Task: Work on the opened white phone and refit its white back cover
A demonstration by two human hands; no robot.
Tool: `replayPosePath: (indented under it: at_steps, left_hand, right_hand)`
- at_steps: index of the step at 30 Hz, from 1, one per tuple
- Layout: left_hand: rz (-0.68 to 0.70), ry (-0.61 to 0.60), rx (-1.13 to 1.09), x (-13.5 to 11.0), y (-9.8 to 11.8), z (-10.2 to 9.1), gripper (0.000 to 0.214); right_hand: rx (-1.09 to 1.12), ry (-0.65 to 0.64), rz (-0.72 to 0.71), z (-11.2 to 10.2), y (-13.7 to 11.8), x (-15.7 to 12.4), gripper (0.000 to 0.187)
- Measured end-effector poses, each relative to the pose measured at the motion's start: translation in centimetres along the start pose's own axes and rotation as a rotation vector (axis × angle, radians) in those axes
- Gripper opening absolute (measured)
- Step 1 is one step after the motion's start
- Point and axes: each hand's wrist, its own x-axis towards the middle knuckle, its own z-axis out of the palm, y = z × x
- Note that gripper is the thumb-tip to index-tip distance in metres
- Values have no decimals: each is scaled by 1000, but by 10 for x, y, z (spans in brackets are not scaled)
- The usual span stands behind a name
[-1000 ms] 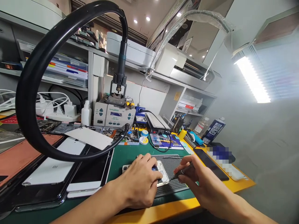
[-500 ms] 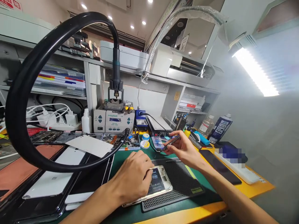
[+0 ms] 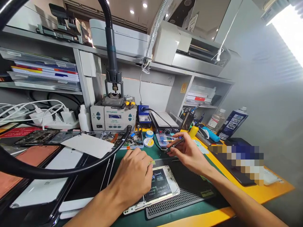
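While the opened phone (image 3: 174, 185) is laid at a slant, partly on the perforated mat (image 3: 199, 189) and partly over the green mat (image 3: 187, 214), its nine o'clock side is covered by the left hand (image 3: 134, 176). The fingers of that hand are curled inward, and their tips are mostly hidden; a small yellow-green piece (image 3: 151, 162) is seen at them, but whether it is pinched, or the phone's edge gripped, cannot be told. In the phone, a black battery (image 3: 159, 186) is left exposed, with pale lettering on it.

At two o'clock from the phone, a dark pen-like tool (image 3: 175, 145) is held in a narrow grip between the thumb and fingers of the right hand (image 3: 188, 154), raised clear of the phone and pointed down towards eight o'clock.

Between ten and eleven o'clock, a tray (image 3: 137, 147) is filled with small parts, and behind it a grey control unit (image 3: 100, 123) is stood. Two round tins (image 3: 149, 142) are set between eleven and twelve o'clock. A yellow bottle (image 3: 193, 130) is seen between one and two, and a dark spray can (image 3: 234, 123) at two. At nine o'clock, well apart, a white phone panel (image 3: 40, 192) is laid.
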Motion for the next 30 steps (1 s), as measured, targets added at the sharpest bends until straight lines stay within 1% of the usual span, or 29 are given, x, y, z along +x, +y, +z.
replayPosePath:
  at_steps: [5,9,14,19,24,27,30]
  left_hand:
    - [-7,-1,-10,-1,1,1,21]
    - [-34,14,-34,0,1,1,17]
    - [-73,46,-69,1,4,0,10]
    - [-61,54,-102,3,8,0,4]
    - [-56,43,-163,3,8,1,13]
    - [-105,34,-243,3,9,-1,14]
    - [-228,24,-384,6,9,-6,14]
  right_hand:
    - [43,14,5,0,-1,0,37]
    - [140,17,29,-2,-7,2,42]
    - [258,-26,92,-3,-16,-1,44]
    - [320,-65,135,3,-20,-6,43]
    - [343,-76,142,6,-21,-7,42]
    - [356,-65,132,5,-23,-7,42]
    - [379,-23,126,4,-26,-8,42]
